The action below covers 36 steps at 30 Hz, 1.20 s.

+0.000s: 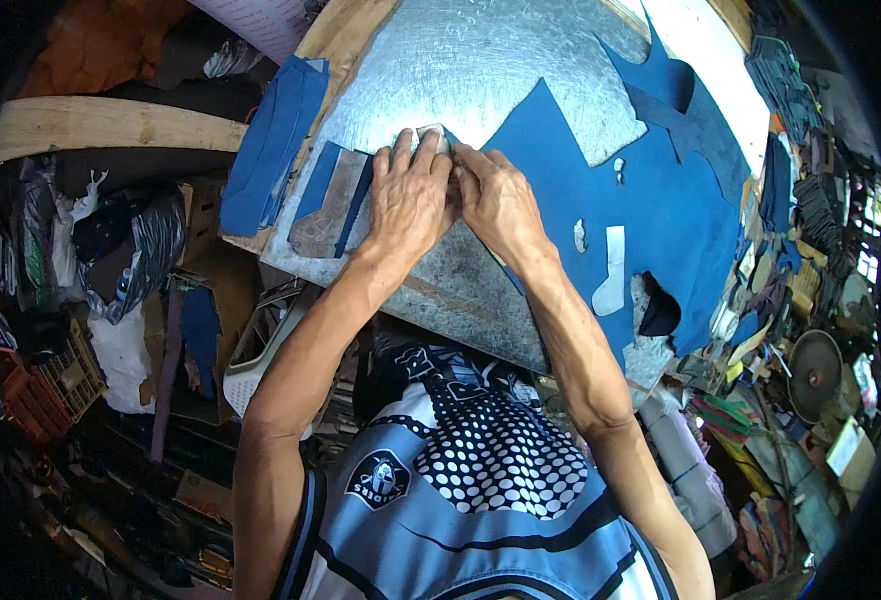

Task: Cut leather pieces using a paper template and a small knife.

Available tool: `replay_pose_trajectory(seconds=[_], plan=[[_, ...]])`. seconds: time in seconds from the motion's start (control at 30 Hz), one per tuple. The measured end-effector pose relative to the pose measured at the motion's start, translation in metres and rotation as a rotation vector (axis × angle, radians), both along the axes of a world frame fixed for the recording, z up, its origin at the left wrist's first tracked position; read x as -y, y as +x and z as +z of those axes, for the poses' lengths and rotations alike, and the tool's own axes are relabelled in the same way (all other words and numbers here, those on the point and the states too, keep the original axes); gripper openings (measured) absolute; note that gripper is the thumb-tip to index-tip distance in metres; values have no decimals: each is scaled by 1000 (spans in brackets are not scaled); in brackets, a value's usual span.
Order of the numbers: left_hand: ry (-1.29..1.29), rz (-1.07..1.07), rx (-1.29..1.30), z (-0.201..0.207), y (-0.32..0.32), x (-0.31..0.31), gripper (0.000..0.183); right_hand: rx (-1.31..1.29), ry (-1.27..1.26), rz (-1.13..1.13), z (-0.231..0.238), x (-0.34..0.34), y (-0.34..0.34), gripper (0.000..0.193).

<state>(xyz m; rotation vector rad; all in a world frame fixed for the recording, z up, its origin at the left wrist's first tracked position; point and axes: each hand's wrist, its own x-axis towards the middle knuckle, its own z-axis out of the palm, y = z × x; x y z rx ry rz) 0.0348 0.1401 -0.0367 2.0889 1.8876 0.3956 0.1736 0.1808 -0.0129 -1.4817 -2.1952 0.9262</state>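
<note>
My left hand [408, 195] lies on the metal-topped work board [461, 70], its fingers stretched forward and pressing on a small pale piece [433, 136]. Close beside it, my right hand [501, 205] is closed, with its thumb and fingers drawn together; what they hold, if anything, is hidden. Touching the right hand's side is a large blue sheet [651, 200] with cut-out holes and pointed edges. A pale boot-shaped template [611, 270] rests on that sheet. Left of my left hand lie a grey-brown flat piece [329, 212] and narrow blue strips [318, 185].
A stack of cut blue pieces [273, 145] sits on the board's left edge. Below it stands a white plastic chair [251, 350]. Piled scraps and a round fan-like object [815, 375] crowd the right side. Crates [36, 395] and bags [146, 250] fill the left.
</note>
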Motion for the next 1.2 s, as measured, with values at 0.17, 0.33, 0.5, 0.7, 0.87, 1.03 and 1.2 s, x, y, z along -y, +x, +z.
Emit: replay_pose_trajectory(seconds=[0.17,0.33,0.5,0.7,0.87,1.03,1.2], plan=[[-50,-9,-42,7,1,2,56,104,-89,48,14,15,19,28],[-108,3,-57,12,5,0,62,127,-87,77,16,27,42,29],[-113,41,-70,9,10,0,71,165,-141,87,22,36,58,29],[-143,58,-107,8,14,-1,77,182,-166,96,27,41,69,28],[-158,63,-105,10,13,-1,76,190,-145,103,28,45,74,28],[-172,71,-109,10,13,0,75,193,-165,106,31,46,75,29],[-217,69,-125,13,14,-2,75,161,-144,112,32,48,81,29]])
